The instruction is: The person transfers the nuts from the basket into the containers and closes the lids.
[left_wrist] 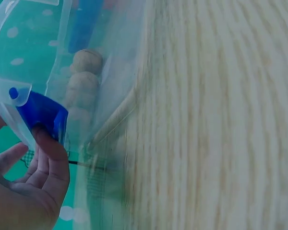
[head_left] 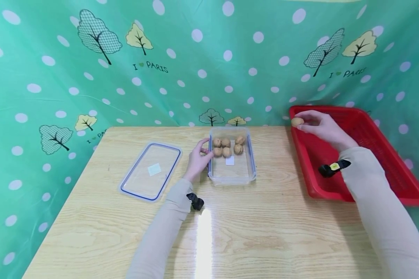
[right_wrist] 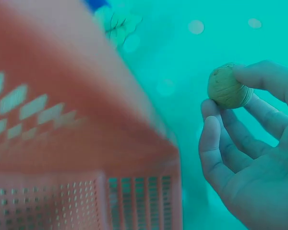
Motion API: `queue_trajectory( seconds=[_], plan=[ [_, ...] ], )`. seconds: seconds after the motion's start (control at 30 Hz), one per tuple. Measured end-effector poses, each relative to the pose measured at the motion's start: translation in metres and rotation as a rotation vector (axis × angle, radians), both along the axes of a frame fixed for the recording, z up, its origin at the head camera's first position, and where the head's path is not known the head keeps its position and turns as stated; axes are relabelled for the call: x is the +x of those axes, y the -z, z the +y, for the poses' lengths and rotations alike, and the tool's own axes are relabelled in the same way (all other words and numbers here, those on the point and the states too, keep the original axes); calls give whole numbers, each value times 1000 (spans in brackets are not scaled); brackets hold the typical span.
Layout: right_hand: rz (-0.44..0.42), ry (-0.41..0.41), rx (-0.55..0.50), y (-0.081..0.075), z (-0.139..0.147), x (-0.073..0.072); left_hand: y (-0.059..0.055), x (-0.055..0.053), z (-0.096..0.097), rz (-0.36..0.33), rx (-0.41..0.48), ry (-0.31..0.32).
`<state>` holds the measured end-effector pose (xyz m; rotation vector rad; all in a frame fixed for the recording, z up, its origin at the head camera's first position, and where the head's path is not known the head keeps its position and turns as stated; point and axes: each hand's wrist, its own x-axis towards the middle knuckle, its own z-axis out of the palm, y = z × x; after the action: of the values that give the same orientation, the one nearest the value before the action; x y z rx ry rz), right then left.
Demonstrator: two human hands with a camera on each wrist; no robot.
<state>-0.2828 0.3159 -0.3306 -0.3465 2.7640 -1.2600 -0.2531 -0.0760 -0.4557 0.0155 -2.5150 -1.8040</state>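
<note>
A clear plastic food container (head_left: pixel 232 176) with blue latches stands on the table, several walnuts (head_left: pixel 226 142) lying in its far half. My left hand (head_left: pixel 197 159) holds the container's left side, thumb at the rim; the left wrist view shows a digit against the blue latch (left_wrist: pixel 43 112). At the right, my right hand (head_left: pixel 322 126) pinches one walnut (right_wrist: pixel 225 87) between thumb and fingertips. That hand is raised over the far left corner of a red plastic basket (head_left: pixel 305 170), whose interior is partly covered by the forearm.
The container's clear lid (head_left: pixel 143 164) with a blue seal lies flat left of the left hand. A pale square label (head_left: pixel 229 160) shows in the container. Behind the wooden table (head_left: pixel 258 228) hangs a green dotted cloth (head_left: pixel 181 50). Both wrists wear black straps.
</note>
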Motion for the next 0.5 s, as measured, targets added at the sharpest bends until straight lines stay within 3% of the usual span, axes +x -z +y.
queue_trajectory(
  seconds=[0.5],
  plan=[
    [-17, -95, -49, -2, -47, 6, 4, -1, -10, -12, 117, 71]
  ],
)
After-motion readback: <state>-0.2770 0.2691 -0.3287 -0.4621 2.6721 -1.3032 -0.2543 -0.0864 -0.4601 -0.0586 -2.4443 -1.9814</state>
